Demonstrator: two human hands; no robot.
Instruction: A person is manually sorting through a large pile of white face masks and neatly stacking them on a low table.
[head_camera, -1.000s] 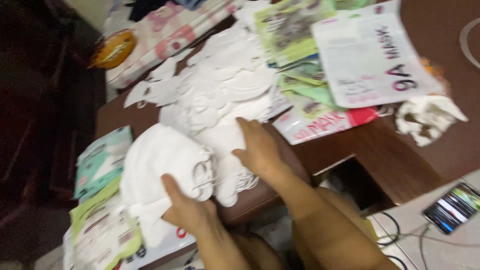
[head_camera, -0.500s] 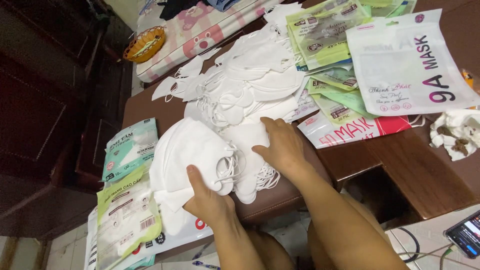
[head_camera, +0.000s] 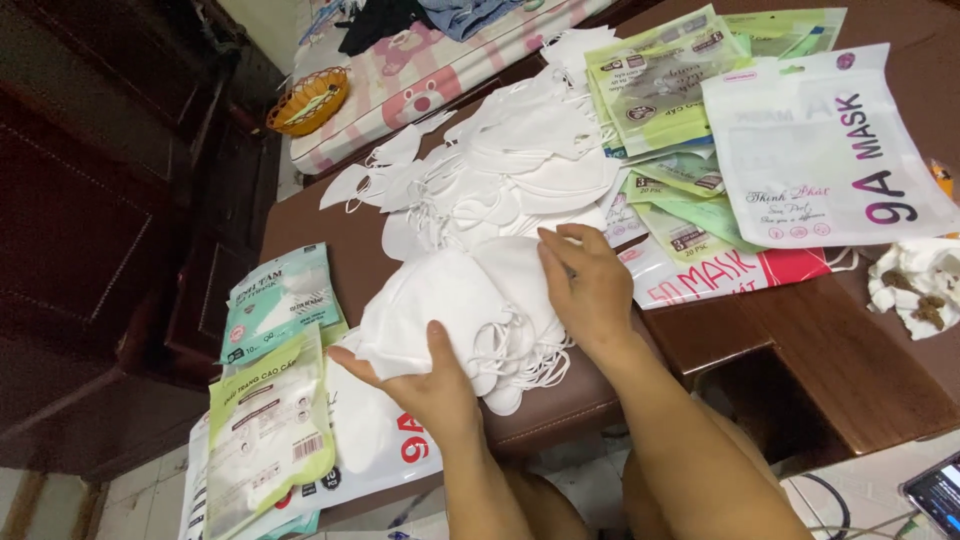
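- White, thin fabric face masks make up the stack (head_camera: 450, 310) at the lower centre of the frame, lying on the near edge of the brown table (head_camera: 800, 340); they look very light, soft and floppy, with loose ear loops spilling out at the lower right of the stack.
- The left hand (head_camera: 425, 385) cups the near left edge of the stack, thumb on top and fingers tucked underneath, pinching the layers together.
- The right hand (head_camera: 590, 285) lies flat with fingers spread on the right side of the stack, pressing it down.
- As a judgement: the masks would slide over each other and fan apart easily, so a hold across the whole thickness at the folded edge, with the other hand steadying from the top, suits them best; pulling on a loop would likely drag one mask out or tangle others.
- A larger loose heap of white masks (head_camera: 510, 160) spreads over the upper centre of the table, just behind the stack.
- Printed mask pouches (head_camera: 820, 150) lie at the upper right; more pouches (head_camera: 270, 430) hang off the lower left; a crumpled tissue (head_camera: 915, 290) sits at the right edge.
- Against the frame half a second earlier, both hands keep the same grip on the stack; the view has shifted slightly, so that the stack sits a little more to the right of the frame and the yellow basket (head_camera: 308, 100) at the upper left shows more fully.
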